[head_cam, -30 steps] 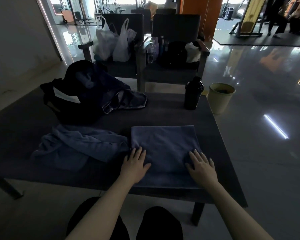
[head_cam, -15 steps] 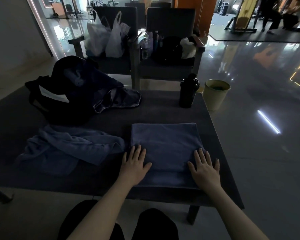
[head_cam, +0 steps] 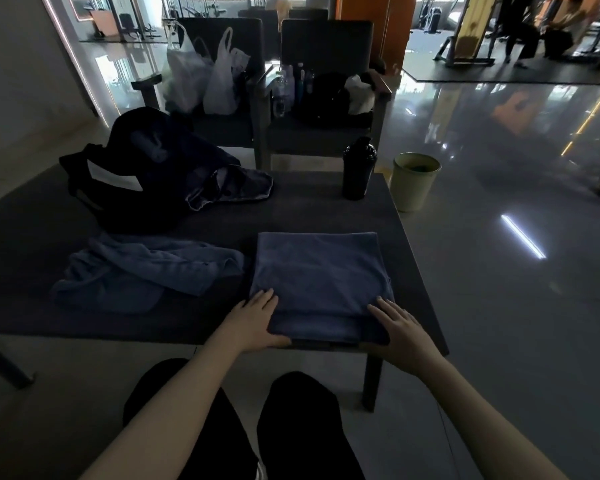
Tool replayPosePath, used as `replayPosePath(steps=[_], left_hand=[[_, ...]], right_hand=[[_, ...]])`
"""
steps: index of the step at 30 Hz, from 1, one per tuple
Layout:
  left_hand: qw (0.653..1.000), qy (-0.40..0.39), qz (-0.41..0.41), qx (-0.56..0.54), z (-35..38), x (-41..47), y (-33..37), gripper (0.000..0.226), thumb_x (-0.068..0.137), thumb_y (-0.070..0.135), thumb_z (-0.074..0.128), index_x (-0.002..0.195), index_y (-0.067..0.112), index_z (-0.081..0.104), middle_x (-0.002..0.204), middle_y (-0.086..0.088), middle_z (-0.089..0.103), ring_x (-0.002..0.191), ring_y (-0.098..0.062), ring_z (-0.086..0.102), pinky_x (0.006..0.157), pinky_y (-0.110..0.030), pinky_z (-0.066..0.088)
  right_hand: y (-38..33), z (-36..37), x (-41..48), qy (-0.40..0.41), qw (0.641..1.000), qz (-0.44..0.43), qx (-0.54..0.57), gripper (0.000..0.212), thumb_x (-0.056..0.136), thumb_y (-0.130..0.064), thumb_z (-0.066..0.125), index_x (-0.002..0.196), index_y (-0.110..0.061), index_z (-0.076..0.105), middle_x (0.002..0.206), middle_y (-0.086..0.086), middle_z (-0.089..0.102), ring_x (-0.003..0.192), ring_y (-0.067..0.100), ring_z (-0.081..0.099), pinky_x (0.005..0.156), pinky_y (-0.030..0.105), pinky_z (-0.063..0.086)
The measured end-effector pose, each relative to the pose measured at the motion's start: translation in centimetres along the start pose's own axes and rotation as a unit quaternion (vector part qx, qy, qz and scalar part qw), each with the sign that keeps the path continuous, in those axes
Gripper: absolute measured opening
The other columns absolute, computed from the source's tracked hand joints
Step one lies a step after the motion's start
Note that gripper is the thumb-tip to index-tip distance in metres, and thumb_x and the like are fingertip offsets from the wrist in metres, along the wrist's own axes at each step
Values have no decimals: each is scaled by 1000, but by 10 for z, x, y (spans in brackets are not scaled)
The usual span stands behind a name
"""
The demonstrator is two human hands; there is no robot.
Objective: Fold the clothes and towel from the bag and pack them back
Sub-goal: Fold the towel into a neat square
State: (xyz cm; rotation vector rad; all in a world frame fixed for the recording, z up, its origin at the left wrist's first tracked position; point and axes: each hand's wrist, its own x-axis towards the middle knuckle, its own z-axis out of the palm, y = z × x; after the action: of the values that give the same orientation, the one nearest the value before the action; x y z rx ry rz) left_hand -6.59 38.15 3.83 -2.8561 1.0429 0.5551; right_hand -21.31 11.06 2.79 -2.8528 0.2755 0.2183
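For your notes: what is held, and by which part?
The towel: left hand pinches its near left corner; right hand lies on the near right corner.

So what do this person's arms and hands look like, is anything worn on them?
Both arms are bare right up to the picture's edge, and no sleeves show. The left hand and right hand wear no gloves. I can see no watch, bracelet or ring, though the light is dim. There are no cables or markings: these are a person's own arms.

Soft matt cloth towel, matt dark table, glossy floor
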Motion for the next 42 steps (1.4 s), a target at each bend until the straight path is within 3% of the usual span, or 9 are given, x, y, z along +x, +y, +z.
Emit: replayPosePath(steps=[2,4,8,14,18,21,30,36,42], left_hand=[[1000,6,16,4,4,-5,-6,104,81,61,58,153,14,-1,160,-2,-8,147,-17,-2,118,-35,10],[999,12,23,-24,7,-8,-10,100,81,49,66,153,15,4,160,-1,-5,147,-17,0,118,-30,11],[992,1,13,-128,0,-11,-14,77,85,27,66,150,16,25,158,4,12,146,-15,12,117,-25,16],[974,69,-31,-215,-8,-16,-25,44,85,7,56,128,17,59,141,3,49,129,-17,45,108,-30,36],[953,114,-69,-270,-12,-13,-26,13,90,14,54,86,16,66,96,-7,65,93,-25,62,75,-34,47],[939,142,-87,-300,-19,-8,-30,20,94,22,52,75,18,58,80,-3,61,76,-20,59,60,-31,39],[887,256,-137,-359,-53,40,-37,19,97,29,49,89,13,57,81,-2,61,76,-17,57,60,-30,40],[840,286,-193,-418,-68,90,-41,27,100,31,41,92,10,55,82,-2,57,76,-17,55,54,-25,36],[842,279,-235,-397,-65,131,-48,29,101,33,37,103,10,55,91,-5,61,78,-19,57,62,-32,43]], right_hand=[[2,-1,-5,1,1000,-12,8,111,61,-90,36,149,-25,22,158,-4,12,145,15,11,117,30,16],[4,-1,-9,0,999,-20,27,84,79,-52,63,148,-22,26,157,-2,17,145,16,14,115,28,18],[8,-8,-12,-3,997,-15,81,64,82,-16,65,142,-20,41,153,-1,29,142,17,24,111,22,20],[10,-11,-7,64,982,33,177,41,78,1,59,115,-12,68,127,2,61,120,20,55,99,26,41],[10,-9,1,147,964,83,204,27,82,0,57,102,-11,72,93,9,72,87,28,66,69,30,46],[13,-9,8,187,947,106,240,13,87,-7,59,85,-14,69,73,7,66,70,27,61,58,29,40],[1,-38,61,291,910,105,275,17,96,-17,50,83,-17,60,67,-4,56,60,10,52,51,23,34],[0,-49,116,281,903,195,261,28,97,-23,44,74,-15,56,64,-1,55,62,21,53,49,27,31],[2,-48,154,269,906,223,238,32,97,-34,41,70,-20,53,66,0,57,65,23,55,49,26,30]])
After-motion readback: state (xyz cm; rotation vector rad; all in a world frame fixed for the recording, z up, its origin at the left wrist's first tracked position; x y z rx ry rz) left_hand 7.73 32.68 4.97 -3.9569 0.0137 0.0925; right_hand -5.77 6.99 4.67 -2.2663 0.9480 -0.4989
